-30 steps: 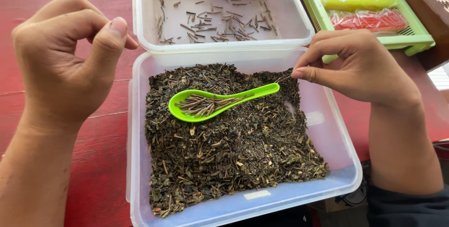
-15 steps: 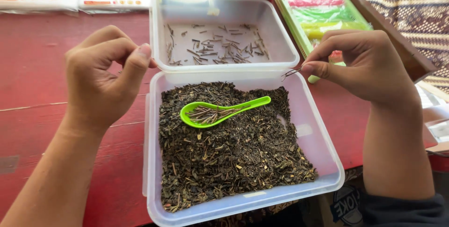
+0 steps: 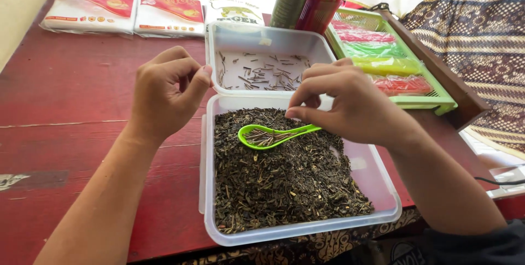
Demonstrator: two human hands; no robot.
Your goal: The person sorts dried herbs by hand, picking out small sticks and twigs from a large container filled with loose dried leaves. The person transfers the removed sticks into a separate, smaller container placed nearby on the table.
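Dried tea leaves [image 3: 284,188], light, loose and brittle, filling near clear tub [image 3: 383,210] at front edge of red table [image 3: 82,106]; pinch single stems only. Right hand [image 3: 350,106] fingertips pinched near handle of green scoop [image 3: 273,134], contact uncertain. Left hand [image 3: 167,98] loosely clenched, seemingly empty, beside tub rim

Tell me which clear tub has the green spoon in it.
The nearer clear tub, full of dark tea leaves, holds the green spoon; the farther tub has only scattered stems.
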